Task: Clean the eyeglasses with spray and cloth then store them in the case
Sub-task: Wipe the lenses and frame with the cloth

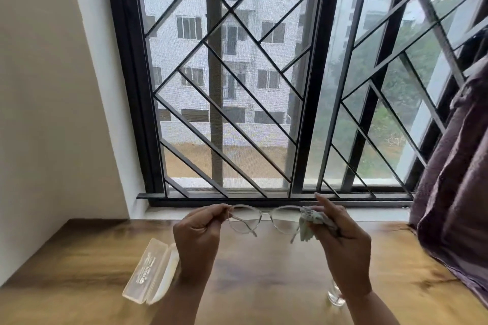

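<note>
Big black-framed window (237, 74) fills the view, with thin metal bars crossing it in slanted diamonds and triangles and a fine mesh screen on the left pane. To the right hangs a heavy purple curtain (454, 166), soft and deeply folded. Below sits the wooden table (264, 272), glossy brown with darker streaky grain.

Both hands are up over the table, just in front of the sill. The left hand (198, 235) has its fingers curled in, thumb and fingertips pinching the left end of the eyeglasses (264, 219) at the hinge. The glasses are held in the air between the two hands: a clear, slim plastic frame with rounded lenses, the temples folded behind them.

The right hand (343, 240) grips a cloth (314, 221), pale grey-green and crumpled into soft pleats, thumb and lower fingers clamped on it and pressing it against the right lens. Its index finger sticks up straight, apart from the rest.

Down on the table, left of the left forearm, lies the case (150, 272): a long rectangular box of frosted translucent hard plastic, lid swung open, with faint print on it too blurred to read.

Smallest of all is the spray bottle (335, 295), clear and rounded, standing on the table and mostly hidden behind the right wrist.
</note>
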A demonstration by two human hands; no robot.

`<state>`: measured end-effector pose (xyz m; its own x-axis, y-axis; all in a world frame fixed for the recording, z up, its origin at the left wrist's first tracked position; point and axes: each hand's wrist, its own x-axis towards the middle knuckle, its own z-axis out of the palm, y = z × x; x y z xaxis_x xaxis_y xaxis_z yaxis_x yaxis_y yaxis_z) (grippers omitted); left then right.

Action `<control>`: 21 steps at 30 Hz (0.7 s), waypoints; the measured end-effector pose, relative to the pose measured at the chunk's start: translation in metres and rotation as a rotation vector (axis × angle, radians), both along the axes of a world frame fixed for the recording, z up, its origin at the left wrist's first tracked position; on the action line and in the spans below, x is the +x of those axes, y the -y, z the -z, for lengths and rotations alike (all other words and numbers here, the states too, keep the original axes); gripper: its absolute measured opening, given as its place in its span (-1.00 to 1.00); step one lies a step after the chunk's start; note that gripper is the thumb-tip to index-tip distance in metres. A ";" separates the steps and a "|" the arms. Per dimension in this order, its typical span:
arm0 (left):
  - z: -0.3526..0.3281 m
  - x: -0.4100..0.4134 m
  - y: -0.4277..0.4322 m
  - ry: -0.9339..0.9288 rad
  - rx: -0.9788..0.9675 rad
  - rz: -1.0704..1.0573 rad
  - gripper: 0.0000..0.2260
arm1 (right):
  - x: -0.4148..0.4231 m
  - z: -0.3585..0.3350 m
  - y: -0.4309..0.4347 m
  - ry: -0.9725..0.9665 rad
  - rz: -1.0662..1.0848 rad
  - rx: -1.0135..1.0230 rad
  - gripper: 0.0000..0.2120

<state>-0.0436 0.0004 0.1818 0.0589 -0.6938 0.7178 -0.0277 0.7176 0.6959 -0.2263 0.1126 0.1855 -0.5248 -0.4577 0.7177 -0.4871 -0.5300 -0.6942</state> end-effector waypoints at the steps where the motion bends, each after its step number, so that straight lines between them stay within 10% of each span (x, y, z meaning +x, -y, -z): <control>1: 0.001 0.000 0.001 -0.002 0.014 0.000 -0.77 | 0.000 0.002 0.000 -0.009 0.024 0.013 -0.58; 11: 0.016 0.002 0.022 0.724 0.187 0.044 -0.62 | 0.004 -0.007 0.005 -0.402 0.324 0.239 -0.60; 15: -0.014 -0.010 0.001 0.513 -0.051 -0.022 -0.78 | 0.010 -0.007 0.011 -0.586 0.367 0.315 -0.46; 21: -0.027 -0.029 -0.024 0.792 -0.384 -0.081 -0.84 | 0.022 -0.001 0.014 -0.684 0.384 0.357 -0.38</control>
